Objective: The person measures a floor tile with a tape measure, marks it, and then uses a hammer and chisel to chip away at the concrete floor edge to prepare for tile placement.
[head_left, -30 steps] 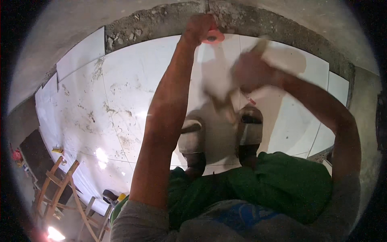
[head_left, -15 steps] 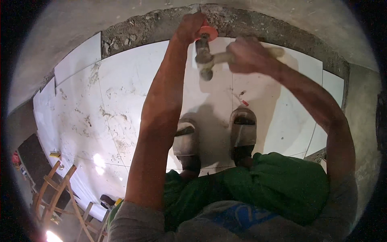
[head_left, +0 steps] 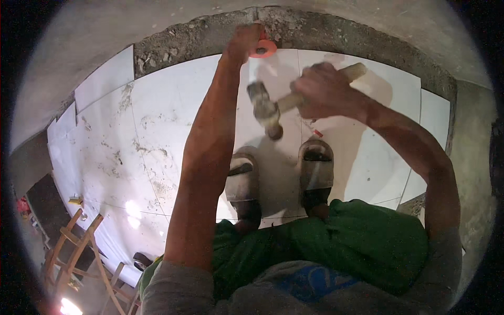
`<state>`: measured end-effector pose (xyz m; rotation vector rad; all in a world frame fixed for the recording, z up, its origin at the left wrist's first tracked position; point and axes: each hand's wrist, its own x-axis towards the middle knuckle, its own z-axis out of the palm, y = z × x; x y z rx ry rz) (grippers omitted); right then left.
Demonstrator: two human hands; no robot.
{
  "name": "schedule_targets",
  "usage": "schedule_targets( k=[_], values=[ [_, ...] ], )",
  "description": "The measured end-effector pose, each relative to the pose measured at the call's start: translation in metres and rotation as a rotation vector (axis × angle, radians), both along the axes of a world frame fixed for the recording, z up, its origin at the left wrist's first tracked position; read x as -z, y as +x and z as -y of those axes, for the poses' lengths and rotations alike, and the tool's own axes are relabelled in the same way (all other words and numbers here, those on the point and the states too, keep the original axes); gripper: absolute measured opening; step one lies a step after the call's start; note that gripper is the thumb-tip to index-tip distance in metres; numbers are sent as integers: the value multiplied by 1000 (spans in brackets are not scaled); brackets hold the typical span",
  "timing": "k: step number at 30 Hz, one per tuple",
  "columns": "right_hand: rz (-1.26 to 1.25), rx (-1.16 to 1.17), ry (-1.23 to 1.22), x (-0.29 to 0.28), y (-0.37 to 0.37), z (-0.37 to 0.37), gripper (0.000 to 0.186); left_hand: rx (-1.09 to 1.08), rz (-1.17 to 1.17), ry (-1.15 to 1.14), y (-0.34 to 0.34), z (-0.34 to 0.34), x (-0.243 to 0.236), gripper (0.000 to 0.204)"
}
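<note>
My left hand (head_left: 247, 39) is closed on a chisel with a round orange guard (head_left: 262, 48), held at the rough cement strip (head_left: 194, 39) along the wall beyond the white tiles (head_left: 178, 100); the chisel's dark end shows inside the guard. My right hand (head_left: 320, 89) grips a hammer with a pale handle and dark head (head_left: 265, 110), which is blurred and apart from the chisel, on the near side of it. A small red item (head_left: 317, 134) lies on the tile just beyond my right slipper (head_left: 315, 173).
A concrete wall (head_left: 252, 10) runs along the top and right. My two feet stand on the tiles. A wooden ladder-like frame (head_left: 79, 247) is at lower left, by a dark floor patch (head_left: 50, 199). Loose rubble (head_left: 163, 55) lies in the cement strip.
The hammer, at the chisel's end half a second ago, has moved away from it toward me with my right hand. My left hand stays near the same spot, still holding the chisel.
</note>
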<state>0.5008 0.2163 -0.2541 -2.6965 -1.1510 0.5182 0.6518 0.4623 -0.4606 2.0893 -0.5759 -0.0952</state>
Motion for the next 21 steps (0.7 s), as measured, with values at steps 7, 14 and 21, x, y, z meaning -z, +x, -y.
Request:
schedule_targets(
  k=[7,14,21],
  values=[
    [-310,-109,-148,4,-35,33,22,-136,-532,-247,-56,60,-42,16],
    [-253,-69,-130,11,-35,34,22,-127,-583,-515,-68,28,-44,34],
    [-188,-74,-29,28,-38,45,17,-322,-842,-432,-62,49,-60,33]
  ],
)
